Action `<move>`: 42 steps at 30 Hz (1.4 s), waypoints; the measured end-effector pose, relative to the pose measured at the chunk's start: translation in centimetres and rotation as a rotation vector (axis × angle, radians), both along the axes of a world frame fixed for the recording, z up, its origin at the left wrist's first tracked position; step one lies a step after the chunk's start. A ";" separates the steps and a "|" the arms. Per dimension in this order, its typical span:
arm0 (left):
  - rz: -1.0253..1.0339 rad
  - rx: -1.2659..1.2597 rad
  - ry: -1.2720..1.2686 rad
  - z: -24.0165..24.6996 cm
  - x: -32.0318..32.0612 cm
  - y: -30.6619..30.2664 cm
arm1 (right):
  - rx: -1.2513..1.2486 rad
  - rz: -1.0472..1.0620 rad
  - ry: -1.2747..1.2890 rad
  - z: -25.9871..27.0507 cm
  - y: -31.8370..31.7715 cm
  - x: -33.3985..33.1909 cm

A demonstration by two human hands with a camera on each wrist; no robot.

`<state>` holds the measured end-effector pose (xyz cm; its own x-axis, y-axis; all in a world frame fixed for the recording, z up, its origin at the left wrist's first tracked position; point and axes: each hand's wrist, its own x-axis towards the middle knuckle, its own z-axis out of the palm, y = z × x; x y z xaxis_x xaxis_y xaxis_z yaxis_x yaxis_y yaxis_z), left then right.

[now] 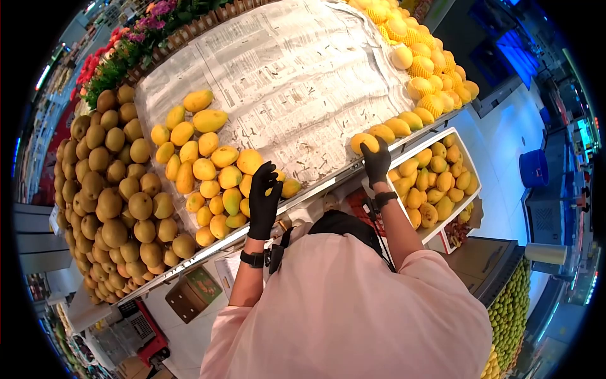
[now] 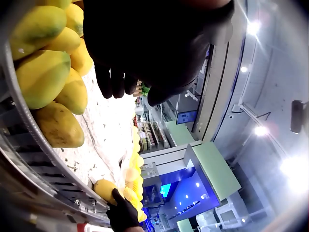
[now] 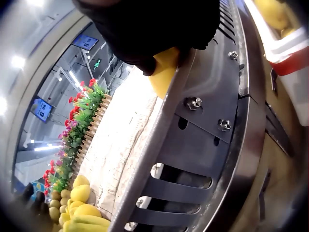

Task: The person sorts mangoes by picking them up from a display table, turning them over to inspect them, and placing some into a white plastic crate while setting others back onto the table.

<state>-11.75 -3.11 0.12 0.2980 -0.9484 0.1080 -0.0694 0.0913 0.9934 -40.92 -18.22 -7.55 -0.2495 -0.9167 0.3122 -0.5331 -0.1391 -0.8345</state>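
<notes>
My right hand [image 1: 377,163], in a black glove, grips a yellow mango [image 1: 362,143] at the near edge of the newspaper-lined display stand [image 1: 284,95]. The right wrist view shows this mango [image 3: 165,72] under the gloved fingers, right at the metal rim. It forms the end of a short row of mangoes [image 1: 398,126] along that edge. Also black-gloved, my left hand [image 1: 264,199] hangs with loosely bent fingers and holds nothing. Beside it, a group of yellow mangoes [image 1: 214,170] lies on the left part of the paper.
Brown round fruit [image 1: 107,189] is piled at the far left. Yellow fruit in foam nets [image 1: 429,69] fills the right end. A white box [image 1: 478,180] of mangoes stands below the edge, right of my right arm. Flowers and a small wooden fence [image 1: 151,60] line the back.
</notes>
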 end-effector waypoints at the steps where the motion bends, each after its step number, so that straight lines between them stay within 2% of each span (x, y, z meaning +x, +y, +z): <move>1: 0.002 0.005 0.004 0.0 0.0 0.0 | -0.002 0.002 0.028 -0.1 0.0 0.0; 10: -0.016 0.013 0.018 0.3 0.0 0.3 | 0.005 -0.097 0.055 0.6 0.6 -0.2; 15: -0.023 0.001 0.071 0.4 0.4 0.7 | 0.000 -0.116 -0.020 1.0 1.2 -0.8; 19: 0.024 -0.021 0.079 0.1 0.7 0.9 | -0.075 -0.121 0.053 1.0 1.5 -1.1; 22: 0.046 -0.043 0.111 -0.2 1.0 1.3 | -0.011 -0.195 -0.013 1.0 1.6 -1.8; 23: 0.060 -0.045 0.124 -0.3 1.1 1.3 | -0.092 -0.214 0.051 1.1 1.8 -2.1; 26: 0.083 -0.047 0.121 -0.5 2.1 2.0 | 0.011 -0.201 -0.095 0.6 2.0 -3.4; 28: 0.103 -0.044 0.108 0.1 2.7 2.6 | 0.158 -0.140 -0.244 1.6 2.1 -3.5; 30: 0.181 -0.080 0.057 0.1 2.9 2.7 | 0.098 -0.105 -0.265 1.8 1.6 -3.4; 31: 0.198 -0.071 0.072 -0.5 3.4 2.9 | 0.028 -0.083 -0.364 2.0 1.4 -2.8; 35: 0.288 -0.042 0.160 -1.3 4.2 4.6 | 0.163 0.140 -0.576 3.6 2.2 -1.0; 39: 0.314 0.006 0.249 -2.2 5.3 6.6 | 0.280 0.260 -0.577 4.9 2.8 1.1; 42: 0.360 0.038 0.233 -2.5 5.9 7.9 | 0.247 0.398 -0.538 4.5 2.6 2.2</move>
